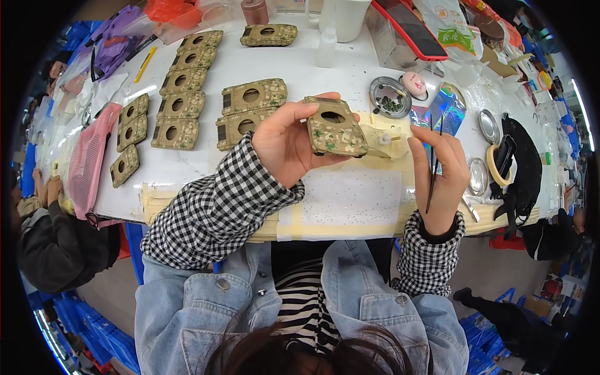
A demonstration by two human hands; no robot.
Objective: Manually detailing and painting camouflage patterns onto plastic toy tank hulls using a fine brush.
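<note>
My left hand (282, 142) grips a camouflage-patterned toy tank hull (340, 139) by its sides, thumb on the near-left corner, its round hole facing up. Upright in my right hand (449, 172) are thin black tweezers (430, 181), pinched between the fingers, with two slim prongs apart at the top. The tweezers are some way right of the hull and do not touch it. Between the hands lies a tape-covered pad (378, 142) with a small pale piece on it. Behind it, a round metal dish (374, 94) holds several small dark green parts.
Several matching hulls (178, 106) stand in rows at left, with more (265, 90) nearer the middle. A white speckled sheet (340, 203) is taped at the front edge. A phone (415, 31) lies on a clear box. Tape rolls (502, 164) and metal lids (489, 127) lie at right.
</note>
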